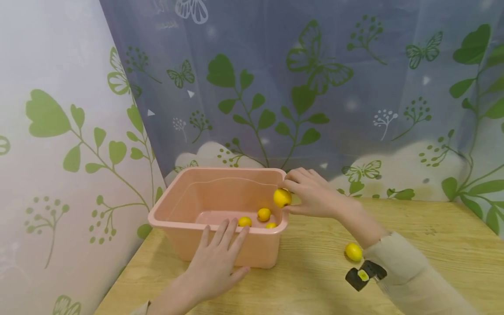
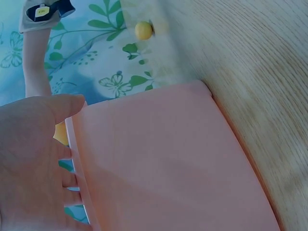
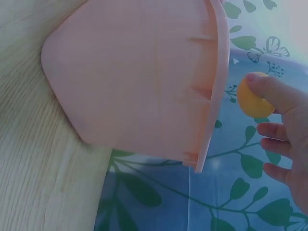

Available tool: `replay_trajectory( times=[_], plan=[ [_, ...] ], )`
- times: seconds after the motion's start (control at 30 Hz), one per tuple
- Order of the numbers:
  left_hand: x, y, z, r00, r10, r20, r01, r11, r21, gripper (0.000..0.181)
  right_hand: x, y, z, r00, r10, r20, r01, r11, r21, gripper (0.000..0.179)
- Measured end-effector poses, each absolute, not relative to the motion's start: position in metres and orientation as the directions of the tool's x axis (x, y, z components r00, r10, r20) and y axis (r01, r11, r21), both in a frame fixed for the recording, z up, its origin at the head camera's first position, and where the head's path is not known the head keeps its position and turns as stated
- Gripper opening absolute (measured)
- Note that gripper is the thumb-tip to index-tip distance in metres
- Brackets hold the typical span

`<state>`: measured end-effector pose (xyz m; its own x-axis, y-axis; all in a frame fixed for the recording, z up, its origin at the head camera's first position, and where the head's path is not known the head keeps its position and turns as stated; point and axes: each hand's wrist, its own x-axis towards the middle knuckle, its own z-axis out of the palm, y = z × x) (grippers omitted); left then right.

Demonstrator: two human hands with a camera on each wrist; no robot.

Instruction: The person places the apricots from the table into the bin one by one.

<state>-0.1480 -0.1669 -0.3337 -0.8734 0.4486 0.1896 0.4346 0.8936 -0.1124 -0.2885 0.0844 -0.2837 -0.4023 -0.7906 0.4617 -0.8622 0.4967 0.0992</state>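
Note:
A pink plastic tub (image 1: 218, 228) stands on the wooden table, with several lemons inside, among them one lemon (image 1: 264, 214) near its right end. My right hand (image 1: 315, 194) pinches another lemon (image 1: 282, 198) between thumb and fingers at the tub's right rim. The right wrist view has this lemon (image 3: 254, 98) just beyond the rim, under the thumb. My left hand (image 1: 214, 262) rests on the tub's near rim, its fingers straight and spread; in the left wrist view they reach over the edge, with the thumb outside.
One loose lemon (image 1: 353, 252) lies on the table (image 1: 315, 275) to the right of the tub, beside the right sleeve. A dark wrist camera (image 1: 360, 275) is strapped there. Behind the table hangs a leaf-and-butterfly patterned curtain (image 1: 252, 52), and a similar one covers the left side.

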Motion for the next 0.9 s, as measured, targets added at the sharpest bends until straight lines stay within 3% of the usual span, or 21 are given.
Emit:
replay_trajectory(
  times=[0.27, 0.6, 0.9],
  plan=[
    [-0.148, -0.167, -0.336, -0.864, 0.461, 0.205, 0.444, 0.887, -0.125, 0.077, -0.286, 0.063, -0.285, -0.455, -0.796, 0.399, -0.848, 0.525, 0.079, 0.044],
    [-0.148, -0.167, -0.339, -0.849, 0.471, 0.238, 0.449, 0.882, -0.146, 0.078, -0.286, 0.052, -0.289, -0.401, -0.809, 0.431, -0.867, 0.486, 0.106, 0.048],
    [-0.149, -0.169, -0.338, -0.85, 0.471, 0.236, 0.447, 0.882, -0.149, 0.079, -0.286, 0.064, -0.288, -0.47, -0.778, 0.416, -0.834, 0.545, 0.078, 0.047]
  ],
)
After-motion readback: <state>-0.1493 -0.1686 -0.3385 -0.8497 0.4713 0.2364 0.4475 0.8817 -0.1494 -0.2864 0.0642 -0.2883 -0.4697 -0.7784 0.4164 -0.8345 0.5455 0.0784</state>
